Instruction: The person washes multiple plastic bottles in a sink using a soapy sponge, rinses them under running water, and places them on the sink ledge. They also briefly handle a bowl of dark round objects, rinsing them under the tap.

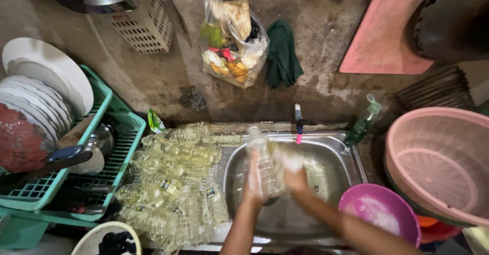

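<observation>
Both forearms reached up from the frame's bottom edge; the left hand [253,181] and right hand [295,179] clasped one clear plastic bottle [265,166] over the steel sink [336,153]; many similar bottles [168,183] lay heaped leftward, seemingly awaiting handling.

Clear glossy plastic bottle [265,166], shiny steel sink [351,156], rough matt concrete wall [153,77].

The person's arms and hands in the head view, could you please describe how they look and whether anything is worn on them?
Both forearms are bare as far as the picture shows: no sleeves, gloves, watch or bracelets appear. The left hand and right hand are blurred, so rings or marks on the fingers cannot be told.
</observation>
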